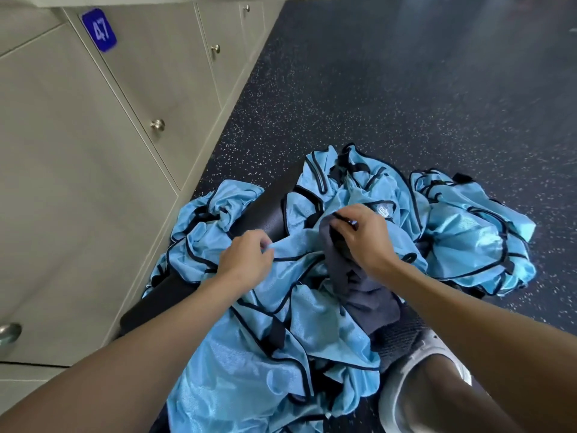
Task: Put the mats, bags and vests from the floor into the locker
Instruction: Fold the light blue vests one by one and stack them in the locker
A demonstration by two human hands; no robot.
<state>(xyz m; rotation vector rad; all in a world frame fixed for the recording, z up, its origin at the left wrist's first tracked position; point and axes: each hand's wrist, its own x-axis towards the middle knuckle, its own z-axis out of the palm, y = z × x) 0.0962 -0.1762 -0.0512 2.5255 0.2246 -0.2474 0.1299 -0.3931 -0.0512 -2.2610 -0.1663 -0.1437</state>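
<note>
- The vests (pixel 312 354) are light blue with dark edges. They lie in a big messy heap on the floor (pixel 406 89), close to the lockers (pixel 62 182) that stand along the floor's left edge.
- More of the heap spreads out toward the right side of the floor.
- A black mat (pixel 265 210) lies rolled up under the heap. It runs along the foot of the lockers, and blue cloth hangs over its middle.
- The left grip (pixel 246 257) is a bare hand. It pinches the edge of one vest (pixel 290 245) near the top of the heap, with thumb and fingers closed on the cloth.
- The right grip (pixel 362 235) is the other bare hand. Its fingers curl round the top of a grey cloth (pixel 359 285) that sticks up out of the middle of the heap. I cannot tell if this cloth is a bag.
- The two grips are near each other but do not touch.
- All the locker doors in view are shut. One has a blue tag (pixel 99 29) that says 47, and a round metal knob (pixel 157 125) sits lower on that door.
- A bare knee (pixel 437 398) shows at the bottom right, just beside the heap.
</note>
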